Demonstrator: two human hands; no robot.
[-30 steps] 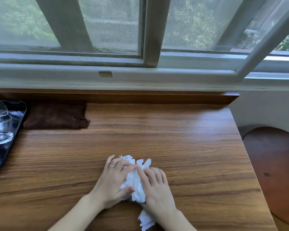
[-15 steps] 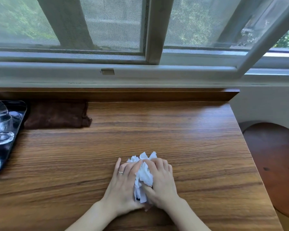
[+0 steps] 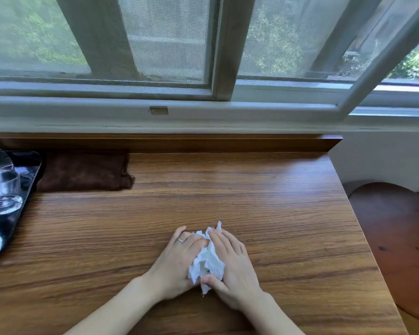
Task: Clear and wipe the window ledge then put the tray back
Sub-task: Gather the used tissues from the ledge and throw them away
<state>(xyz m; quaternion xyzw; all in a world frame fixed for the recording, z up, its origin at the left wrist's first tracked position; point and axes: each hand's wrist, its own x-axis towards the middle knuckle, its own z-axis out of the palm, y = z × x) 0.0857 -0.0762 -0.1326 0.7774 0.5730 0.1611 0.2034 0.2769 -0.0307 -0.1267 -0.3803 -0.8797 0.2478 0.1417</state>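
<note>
From the head view, your left hand (image 3: 177,262) and right hand (image 3: 232,269) both clutch the crumpled white tissue (image 3: 207,258) between them on the wooden ledge (image 3: 252,201); the black tray (image 3: 28,180) sits far left.

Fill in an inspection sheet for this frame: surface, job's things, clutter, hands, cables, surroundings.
Surface: wooden ledge, grain visible, no spills seen.
Job's things: crumpled white tissue on the ledge; black tray at the left edge carrying glasses.
Clutter: brown cloth folded beside the tray.
Hands: left hand and right hand both grip the tissue, fingers curled round it.
Cables: nothing seen.
Surroundings: window with screen; round wooden stool at right.
</note>
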